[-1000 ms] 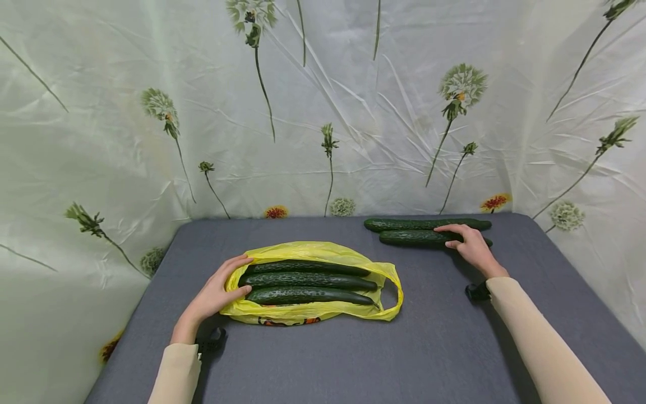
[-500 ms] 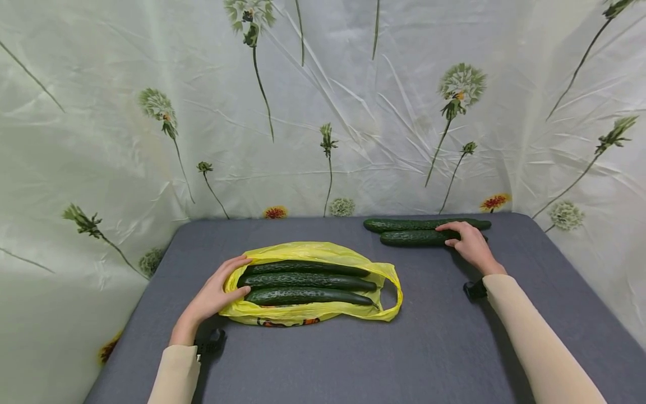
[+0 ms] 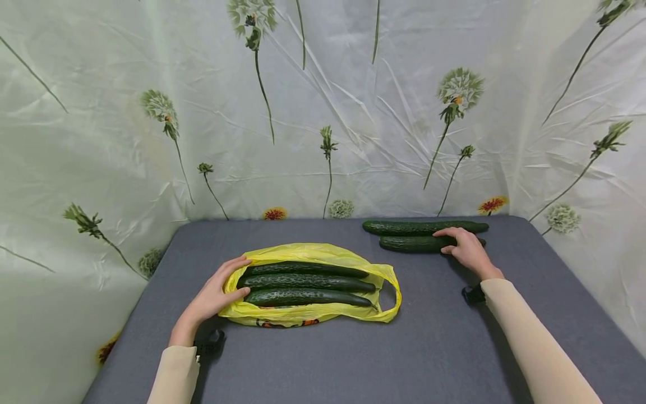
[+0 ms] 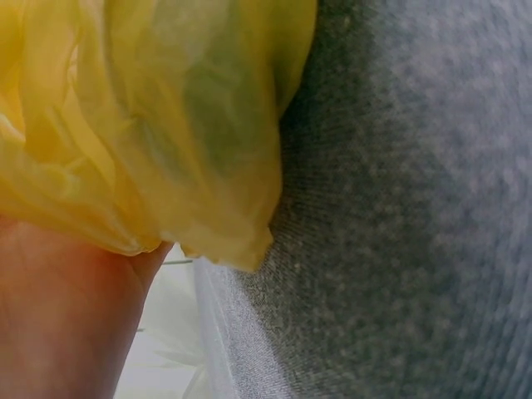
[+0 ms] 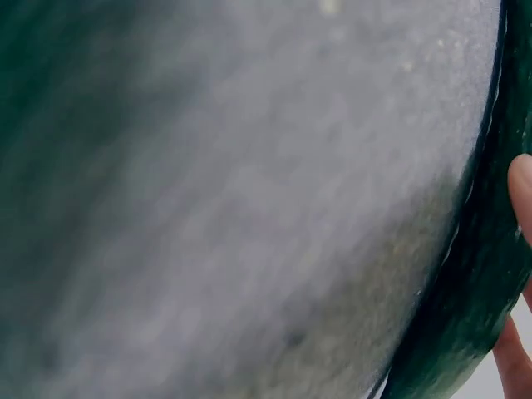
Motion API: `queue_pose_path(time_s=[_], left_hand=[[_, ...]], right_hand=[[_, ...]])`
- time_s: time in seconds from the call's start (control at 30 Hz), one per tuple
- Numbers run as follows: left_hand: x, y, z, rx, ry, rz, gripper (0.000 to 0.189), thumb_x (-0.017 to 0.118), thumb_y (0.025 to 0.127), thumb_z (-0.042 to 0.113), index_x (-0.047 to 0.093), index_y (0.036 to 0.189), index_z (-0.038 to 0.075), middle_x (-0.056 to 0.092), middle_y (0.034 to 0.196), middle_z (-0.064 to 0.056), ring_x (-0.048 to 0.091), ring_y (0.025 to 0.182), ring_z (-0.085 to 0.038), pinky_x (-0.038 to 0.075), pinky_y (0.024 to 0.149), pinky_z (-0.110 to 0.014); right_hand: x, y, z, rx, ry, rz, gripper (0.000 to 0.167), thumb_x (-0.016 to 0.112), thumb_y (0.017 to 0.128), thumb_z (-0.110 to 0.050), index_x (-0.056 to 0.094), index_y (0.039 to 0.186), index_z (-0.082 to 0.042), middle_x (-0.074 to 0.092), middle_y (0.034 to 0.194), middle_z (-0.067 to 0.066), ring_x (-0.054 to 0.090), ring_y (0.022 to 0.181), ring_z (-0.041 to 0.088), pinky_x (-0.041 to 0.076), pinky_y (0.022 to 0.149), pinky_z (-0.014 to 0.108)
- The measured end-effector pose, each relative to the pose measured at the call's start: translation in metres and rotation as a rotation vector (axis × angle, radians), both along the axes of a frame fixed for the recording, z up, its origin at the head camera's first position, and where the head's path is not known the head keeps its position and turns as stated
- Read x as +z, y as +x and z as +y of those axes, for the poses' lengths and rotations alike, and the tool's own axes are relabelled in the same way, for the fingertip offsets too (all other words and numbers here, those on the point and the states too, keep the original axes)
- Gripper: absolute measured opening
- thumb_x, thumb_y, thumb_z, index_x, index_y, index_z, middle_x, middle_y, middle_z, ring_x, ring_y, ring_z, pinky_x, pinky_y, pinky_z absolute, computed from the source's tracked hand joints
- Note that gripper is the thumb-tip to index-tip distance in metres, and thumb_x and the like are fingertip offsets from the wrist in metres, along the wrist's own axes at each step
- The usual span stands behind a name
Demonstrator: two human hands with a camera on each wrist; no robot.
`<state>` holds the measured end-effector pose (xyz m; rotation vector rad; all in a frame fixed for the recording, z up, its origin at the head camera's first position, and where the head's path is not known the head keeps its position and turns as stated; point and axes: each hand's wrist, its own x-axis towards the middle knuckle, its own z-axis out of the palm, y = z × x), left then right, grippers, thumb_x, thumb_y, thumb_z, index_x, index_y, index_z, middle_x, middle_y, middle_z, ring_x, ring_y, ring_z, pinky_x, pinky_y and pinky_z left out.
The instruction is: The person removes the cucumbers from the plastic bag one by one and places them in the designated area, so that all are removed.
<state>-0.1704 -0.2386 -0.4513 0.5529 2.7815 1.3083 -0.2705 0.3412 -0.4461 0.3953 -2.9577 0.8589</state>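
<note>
A yellow plastic bag [image 3: 313, 252] lies on its side with its mouth to the right, and three dark green cucumbers [image 3: 308, 280] show inside it. My left hand [image 3: 217, 289] grips the bag's left end, thumb on the near side and fingers on the far side. In the left wrist view, the crinkled bag [image 4: 183, 125] covers most of that hand [image 4: 66, 307]. At the back right, my right hand [image 3: 469, 251] grips the nearer cucumber [image 3: 409, 244] close to its right end. The farther cucumber [image 3: 398, 228] lies just behind it. The right wrist view shows fingers [image 5: 522, 187] against the held cucumber [image 5: 465, 307].
Everything rests on a grey cloth-covered table [image 3: 353, 365] with rounded back corners. A pale curtain [image 3: 383, 112] printed with dandelions hangs behind and beside it. Bare grey cloth lies between the bag and my right arm.
My right hand and the nearer cucumber have shifted slightly toward me, widening the gap to the farther cucumber a little. The left hand and the bag stay put.
</note>
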Motion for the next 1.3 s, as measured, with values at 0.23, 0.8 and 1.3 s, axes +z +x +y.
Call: queue_pose_path(time_s=[0.23,0.8,1.3], left_hand=[[-0.002,0.000,-0.001,-0.003,-0.002,-0.001,0.060,0.069,0.090,0.021,0.043,0.144,0.013,0.029,0.150,-0.016,0.024,0.136,-0.043,0.025,0.096,-0.070],[-0.002,-0.001,-0.001,-0.001,0.003,-0.003,0.060,0.068,0.090,0.021,0.042,0.144,0.012,0.028,0.150,-0.017,0.022,0.137,-0.043,0.024,0.096,-0.070],[-0.002,-0.001,0.001,-0.002,-0.030,0.000,0.061,0.068,0.090,0.025,0.043,0.144,0.013,0.024,0.152,-0.019,0.018,0.137,-0.045,0.022,0.094,-0.073]], right_hand=[[0.001,-0.006,-0.005,-0.030,0.026,0.058,0.039,0.068,0.081,0.009,0.063,0.120,0.001,0.053,0.126,0.026,0.043,0.118,0.047,0.036,0.091,0.063],[0.004,0.000,-0.011,-0.004,-0.083,0.054,0.036,0.063,0.087,0.007,0.061,0.122,0.002,0.052,0.125,0.026,0.042,0.119,0.047,0.034,0.093,0.062],[0.008,0.020,-0.049,0.011,-0.217,0.140,0.034,0.064,0.088,0.004,0.061,0.122,0.001,0.058,0.120,0.022,0.054,0.110,0.040,0.042,0.090,0.056]])
